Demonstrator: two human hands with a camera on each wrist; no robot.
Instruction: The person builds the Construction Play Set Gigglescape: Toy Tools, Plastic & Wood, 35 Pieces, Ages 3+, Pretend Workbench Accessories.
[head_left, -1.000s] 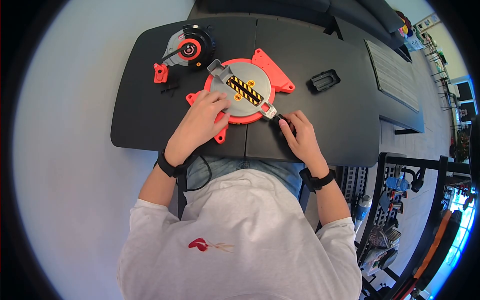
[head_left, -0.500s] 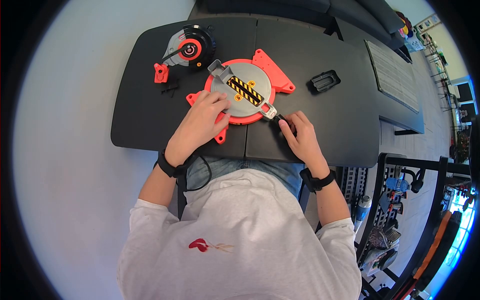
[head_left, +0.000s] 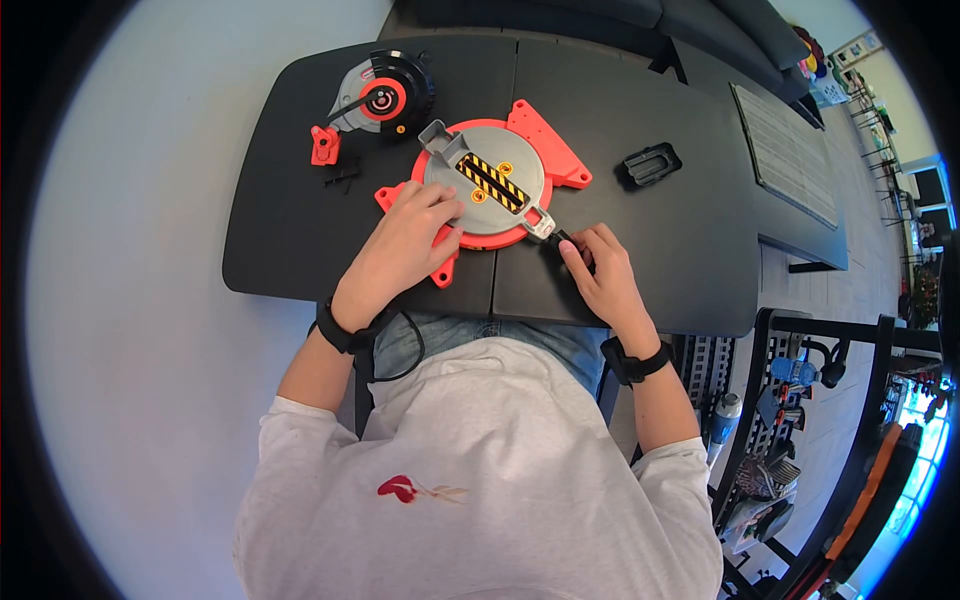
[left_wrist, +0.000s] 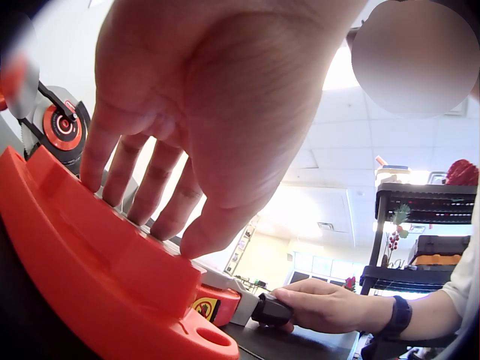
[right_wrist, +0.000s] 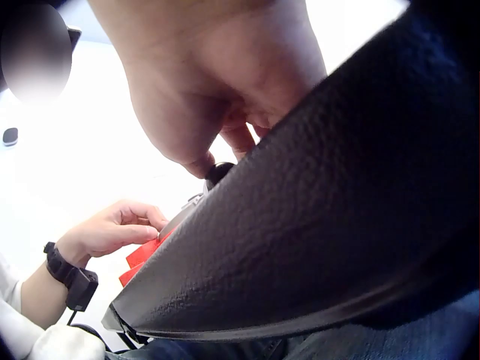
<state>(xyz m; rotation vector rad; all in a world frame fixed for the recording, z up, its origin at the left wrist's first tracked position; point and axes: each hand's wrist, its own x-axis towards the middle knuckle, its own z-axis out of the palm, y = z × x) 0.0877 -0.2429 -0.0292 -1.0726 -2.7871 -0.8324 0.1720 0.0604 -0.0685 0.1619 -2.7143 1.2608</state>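
Observation:
A round grey turntable (head_left: 499, 215) in a red base (head_left: 548, 145) lies mid-table, with a yellow-and-black striped slot strip across it. The left hand (head_left: 405, 235) rests on its near left edge; in the left wrist view the left hand's (left_wrist: 202, 112) fingertips touch the top of the red base (left_wrist: 105, 255). At the turntable's near right side, the right hand (head_left: 603, 272) pinches a black knob, seen as the black knob (left_wrist: 271, 310) in the left wrist view. The right wrist view has the right hand (right_wrist: 217, 82) over the knob (right_wrist: 218, 174), partly hidden by the table edge.
A toy saw head with a black guard (head_left: 412, 88) and red clamp (head_left: 325, 146) stands at the back left, small black parts (head_left: 342, 178) near it. A black tray-like part (head_left: 651, 164) lies at the right. Beyond are a shelf rack and a sofa.
The view has shifted very slightly. Both hands keep their places on the turntable and knob, with no clear movement of either.

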